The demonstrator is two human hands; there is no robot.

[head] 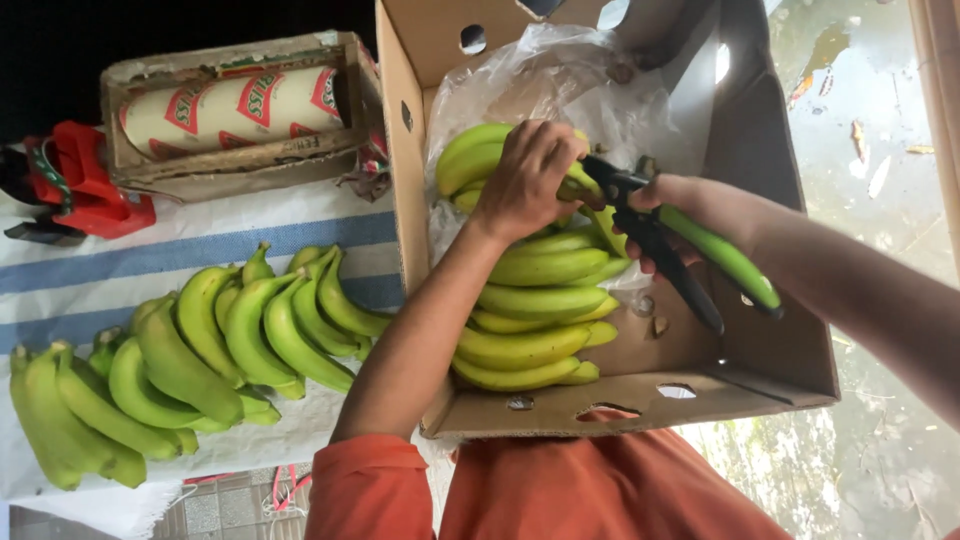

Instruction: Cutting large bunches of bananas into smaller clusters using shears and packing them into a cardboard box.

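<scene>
From my remote station I am watching the left hand (528, 180) closing around the stalk end of a bunch of green bananas (535, 300) that is lying inside an open cardboard box (770, 360), its grip pressed tight on the crown of the fruit. The right hand (700, 215) is wrapping its grip around green-handled pruning shears (680, 250), with the dark blades reaching in just beside the left hand's fingers, at the top of the bunch. I cannot tell whether the blades are touching the stalk.

The bunch is resting on a crumpled clear plastic liner (560, 80) that is lining the box, and the box is sitting against the person's orange clothing (600, 490). To the left of the box, more green banana clusters (200, 350) are lying loose on a desk covered by a white cloth with blue stripes (180, 255). Beyond them, a smaller worn carton (230, 165) is holding a large roll of printed labels or film (235, 105), and a red tool (85, 185) is lying near the cloth's far edge. Wet, pale ground (880, 150) is showing on the right of the box.
</scene>
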